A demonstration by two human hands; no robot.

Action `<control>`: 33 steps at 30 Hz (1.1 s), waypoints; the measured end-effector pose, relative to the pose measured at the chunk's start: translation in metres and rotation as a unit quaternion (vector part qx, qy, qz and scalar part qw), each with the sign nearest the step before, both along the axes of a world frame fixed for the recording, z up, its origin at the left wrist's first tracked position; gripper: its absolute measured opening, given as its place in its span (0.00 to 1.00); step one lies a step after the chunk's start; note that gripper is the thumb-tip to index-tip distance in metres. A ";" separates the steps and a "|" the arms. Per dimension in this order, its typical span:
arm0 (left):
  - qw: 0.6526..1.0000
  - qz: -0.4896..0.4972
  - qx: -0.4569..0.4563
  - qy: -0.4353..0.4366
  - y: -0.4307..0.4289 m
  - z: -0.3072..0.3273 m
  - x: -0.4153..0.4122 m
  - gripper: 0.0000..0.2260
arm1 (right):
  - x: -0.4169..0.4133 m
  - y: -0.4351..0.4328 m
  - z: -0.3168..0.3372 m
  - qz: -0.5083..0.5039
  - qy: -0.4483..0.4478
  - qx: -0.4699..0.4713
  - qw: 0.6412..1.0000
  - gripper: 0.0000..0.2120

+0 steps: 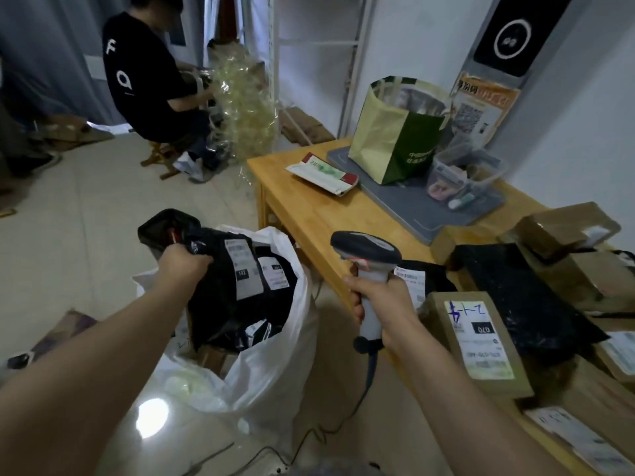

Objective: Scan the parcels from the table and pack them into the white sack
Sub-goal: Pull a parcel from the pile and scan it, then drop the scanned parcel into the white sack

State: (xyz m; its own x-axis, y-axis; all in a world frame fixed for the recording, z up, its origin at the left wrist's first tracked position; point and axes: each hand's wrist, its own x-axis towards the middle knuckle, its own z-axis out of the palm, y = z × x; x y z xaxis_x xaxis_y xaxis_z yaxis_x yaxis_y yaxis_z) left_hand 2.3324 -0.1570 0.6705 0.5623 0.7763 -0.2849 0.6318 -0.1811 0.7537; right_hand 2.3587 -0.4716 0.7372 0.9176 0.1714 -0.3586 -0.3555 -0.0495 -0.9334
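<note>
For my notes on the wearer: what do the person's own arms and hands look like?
The left forearm and the right forearm are bare as far as the view shows; no sleeves appear. The left hand and the right hand wear no gloves. No watch or band shows.

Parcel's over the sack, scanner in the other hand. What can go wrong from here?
1. The white sack looks nearly full; the black parcel that the left hand grips by one end may slide off the pile.
2. The scanner in the right hand trails its cable to the floor beside the sack; it could snag.
</note>
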 end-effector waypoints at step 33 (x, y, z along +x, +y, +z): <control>0.892 -0.430 -0.139 -0.012 -0.375 0.022 0.091 0.22 | -0.070 -0.240 -0.052 -0.408 0.105 0.074 0.904 0.34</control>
State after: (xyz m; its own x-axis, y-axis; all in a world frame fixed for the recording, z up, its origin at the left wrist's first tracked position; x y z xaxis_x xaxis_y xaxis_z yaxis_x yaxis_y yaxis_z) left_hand 2.4231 -0.5319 0.6925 0.9242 -0.0428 -0.3796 0.3331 -0.3960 0.8557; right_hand 2.2883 -0.7114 0.6850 0.6746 -0.4718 -0.5677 -0.3875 0.4282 -0.8164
